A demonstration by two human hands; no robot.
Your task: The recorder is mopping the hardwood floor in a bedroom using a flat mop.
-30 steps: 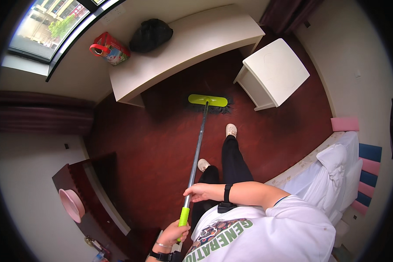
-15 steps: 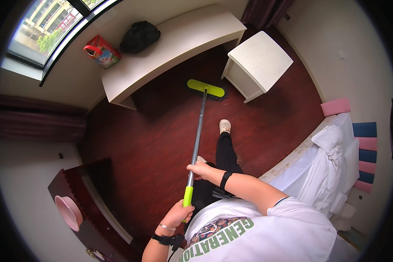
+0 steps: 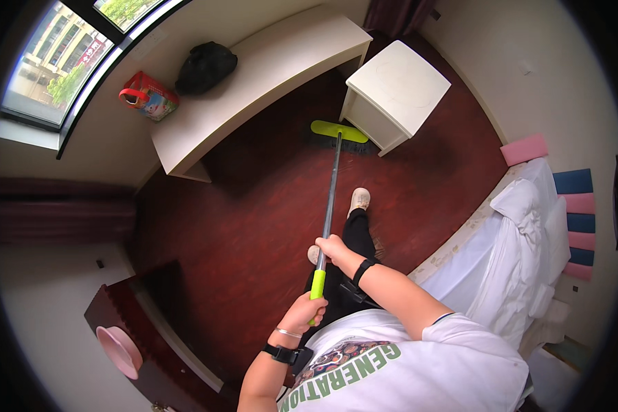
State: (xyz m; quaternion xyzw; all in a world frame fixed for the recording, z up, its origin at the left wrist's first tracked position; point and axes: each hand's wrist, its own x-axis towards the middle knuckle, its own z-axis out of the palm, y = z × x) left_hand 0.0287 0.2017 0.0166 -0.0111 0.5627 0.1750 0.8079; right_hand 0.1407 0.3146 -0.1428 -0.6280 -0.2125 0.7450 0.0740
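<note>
A long-handled broom (image 3: 332, 185) reaches away from me across the dark red floor. My left hand (image 3: 303, 314) is wrapped round the lime-green grip at the near end of its handle. Farther up the grey pole, my right hand (image 3: 331, 250) closes round it. The broom's lime-green head (image 3: 339, 131), with dark bristles below, rests on the floor close beside the white cabinet (image 3: 398, 88). Whether the head touches the cabinet's side I cannot tell. My feet in light shoes stand on either side of the pole.
A long pale desk (image 3: 254, 89) stands along the far wall, bearing a black bag (image 3: 206, 67) and a red bag (image 3: 150, 96). On the right is a bed with white bedding (image 3: 501, 240). A pink basin (image 3: 119, 351) sits on dark red furniture (image 3: 158, 364) at lower left.
The broom head has moved right, up to the cabinet. Both hands have shifted right with the handle, the right one also farther forward. My view has turned slightly.
</note>
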